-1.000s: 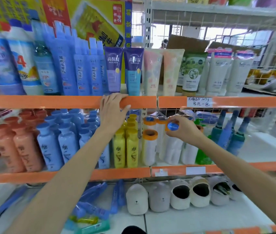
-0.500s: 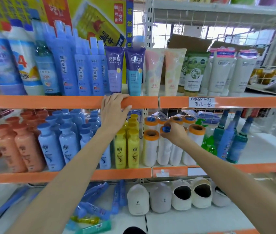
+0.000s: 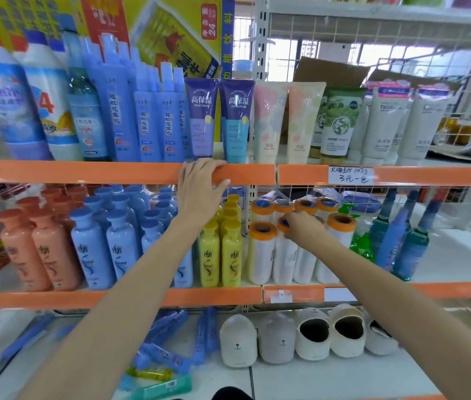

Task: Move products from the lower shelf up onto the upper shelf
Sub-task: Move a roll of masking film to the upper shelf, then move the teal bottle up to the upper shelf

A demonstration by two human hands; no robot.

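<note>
Hands at the middle and upper shelf edges.

Left hand (image 3: 199, 186) is clenched over the orange front rail of the upper shelf (image 3: 84, 172), fingertips hidden behind it. Right hand (image 3: 300, 226) covers the top of one orange-capped white roll (image 3: 284, 255) standing in the roll group (image 3: 260, 249) on the lower shelf (image 3: 295, 294); whether the fingers actually grip it cannot be told. The roll's cap is mostly hidden.
</note>
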